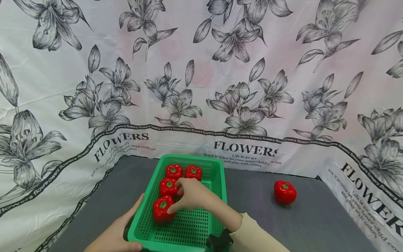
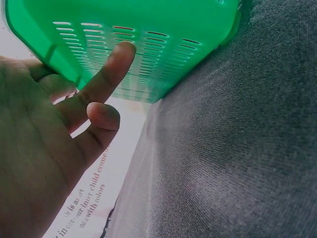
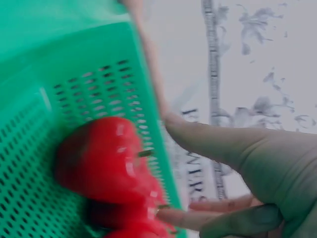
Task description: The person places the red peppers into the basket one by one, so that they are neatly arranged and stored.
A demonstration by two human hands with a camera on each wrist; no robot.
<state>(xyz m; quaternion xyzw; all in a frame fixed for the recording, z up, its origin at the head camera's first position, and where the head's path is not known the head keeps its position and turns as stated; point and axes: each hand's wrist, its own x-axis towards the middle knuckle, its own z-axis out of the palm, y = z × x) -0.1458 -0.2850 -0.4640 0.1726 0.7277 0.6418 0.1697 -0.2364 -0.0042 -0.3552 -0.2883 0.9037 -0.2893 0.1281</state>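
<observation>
In the head view a green plastic basket [image 1: 224, 185] with perforated walls holds several red bell peppers [image 1: 174, 171], grouped along its left and far side. My right hand [image 1: 193, 194] reaches over them from the right, thumb and fingers spread. Its thumb is right by the nearest pepper [image 1: 163, 209], and the right wrist view shows the fingertips near the stems and nothing gripped. Against the basket's near left corner rests my left hand [image 1: 118, 229], its thumb at the front. Seen from the left wrist, loosely extended fingers [image 2: 111, 64] lie along the outer wall.
One more red bell pepper [image 1: 284, 192] sits on the dark grey tabletop [image 1: 252, 203], right of the basket. Behind and at both sides hangs a white cloth [image 1: 195, 101] printed with lilies and lettering. A black strap [image 1: 219, 241] shows near the right sleeve.
</observation>
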